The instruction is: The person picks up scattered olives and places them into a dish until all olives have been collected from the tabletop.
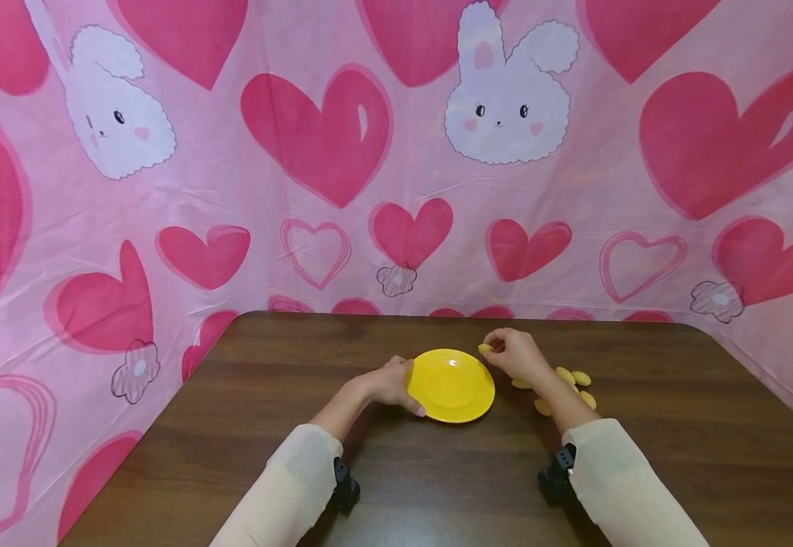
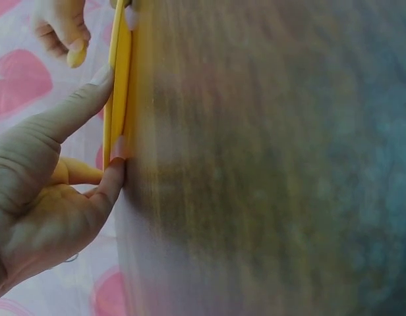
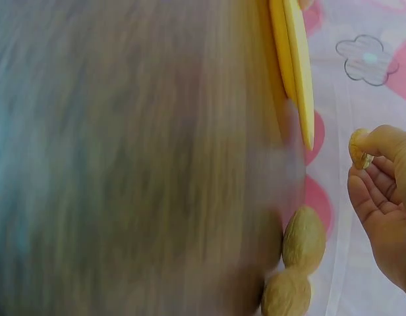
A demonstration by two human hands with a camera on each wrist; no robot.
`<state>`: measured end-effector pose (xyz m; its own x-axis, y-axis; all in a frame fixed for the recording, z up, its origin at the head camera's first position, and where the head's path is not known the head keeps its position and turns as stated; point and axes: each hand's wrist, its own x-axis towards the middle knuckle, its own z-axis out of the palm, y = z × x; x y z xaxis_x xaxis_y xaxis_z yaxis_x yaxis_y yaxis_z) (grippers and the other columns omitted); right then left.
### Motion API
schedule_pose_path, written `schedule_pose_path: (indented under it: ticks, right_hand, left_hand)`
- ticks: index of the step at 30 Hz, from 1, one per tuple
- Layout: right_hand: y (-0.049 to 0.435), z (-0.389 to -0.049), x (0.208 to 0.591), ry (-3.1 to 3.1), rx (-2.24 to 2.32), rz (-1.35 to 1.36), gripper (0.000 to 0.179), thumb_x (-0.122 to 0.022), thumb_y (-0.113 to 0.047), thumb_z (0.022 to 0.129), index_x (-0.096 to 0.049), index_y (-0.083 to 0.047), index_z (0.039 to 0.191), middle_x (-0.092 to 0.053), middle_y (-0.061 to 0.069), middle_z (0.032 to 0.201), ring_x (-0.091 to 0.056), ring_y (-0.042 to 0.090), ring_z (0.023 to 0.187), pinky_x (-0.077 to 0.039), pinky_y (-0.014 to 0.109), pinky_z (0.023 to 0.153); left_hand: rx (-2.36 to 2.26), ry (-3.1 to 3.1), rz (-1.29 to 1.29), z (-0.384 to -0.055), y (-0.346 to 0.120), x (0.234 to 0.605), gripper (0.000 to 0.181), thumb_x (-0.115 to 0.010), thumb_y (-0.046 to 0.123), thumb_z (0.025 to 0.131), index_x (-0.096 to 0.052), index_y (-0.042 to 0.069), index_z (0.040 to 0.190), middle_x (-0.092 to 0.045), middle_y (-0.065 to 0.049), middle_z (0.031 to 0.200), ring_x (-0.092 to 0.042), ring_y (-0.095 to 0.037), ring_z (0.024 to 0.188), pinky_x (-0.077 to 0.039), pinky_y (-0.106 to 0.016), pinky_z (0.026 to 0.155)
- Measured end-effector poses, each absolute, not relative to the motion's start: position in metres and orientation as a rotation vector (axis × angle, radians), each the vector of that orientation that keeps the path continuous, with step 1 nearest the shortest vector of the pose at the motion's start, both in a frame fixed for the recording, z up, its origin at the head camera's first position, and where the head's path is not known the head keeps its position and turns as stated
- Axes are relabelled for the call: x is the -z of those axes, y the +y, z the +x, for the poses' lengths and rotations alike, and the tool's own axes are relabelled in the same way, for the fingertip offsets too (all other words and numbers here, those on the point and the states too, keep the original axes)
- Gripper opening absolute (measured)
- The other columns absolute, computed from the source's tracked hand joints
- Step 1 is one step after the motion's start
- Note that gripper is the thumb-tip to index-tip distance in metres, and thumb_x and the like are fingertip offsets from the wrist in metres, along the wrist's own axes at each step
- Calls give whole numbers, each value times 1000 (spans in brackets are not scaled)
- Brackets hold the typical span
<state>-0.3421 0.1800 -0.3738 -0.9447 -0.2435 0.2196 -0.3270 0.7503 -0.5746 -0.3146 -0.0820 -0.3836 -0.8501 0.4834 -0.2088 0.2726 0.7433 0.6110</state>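
A round yellow plate (image 1: 453, 386) sits on the wooden table in the middle of the head view. My left hand (image 1: 390, 382) grips its left rim, and the left wrist view puts the thumb (image 2: 81, 105) along the upper side with fingertips low at the edge. Beyond the plate's right rim, my right hand (image 1: 521, 355) is raised over the table. Its thumb and fingers pinch a small yellowish oval piece (image 3: 358, 149) with a wrinkled surface. Several similar oval pieces (image 1: 581, 377) lie right of the plate, partly hidden by the right forearm.
The brown wooden table (image 1: 424, 486) reaches back to a pink cloth (image 1: 410, 175) printed with hearts and rabbits. Each wrist carries a small black camera (image 1: 345, 486). Two of the loose ridged oval pieces (image 3: 304, 240) show large in the right wrist view.
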Motion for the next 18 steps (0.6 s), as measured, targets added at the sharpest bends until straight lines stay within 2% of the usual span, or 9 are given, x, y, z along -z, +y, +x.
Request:
schedule_pose_path:
  ticks: [10, 18]
  right_hand:
    - [157, -347, 376, -2868, -1061, 433, 19, -69, -5, 81, -64, 1, 99, -60, 9, 86, -54, 22, 77, -52, 30, 67]
    - [143, -348, 378, -2877, -1027, 510, 13, -71, -5, 79, -67, -2, 92, -60, 5, 80, -54, 19, 74, -51, 28, 67]
  left_hand:
    - [-790, 2606, 587, -315, -81, 385, 86, -80, 33, 68, -37, 7, 138, -38, -6, 119, -41, -22, 103, -37, -44, 98]
    - [-779, 2606, 578, -317, -81, 386, 87, -80, 33, 69, -36, 5, 138, -38, -9, 122, -41, -23, 105, -37, -43, 98]
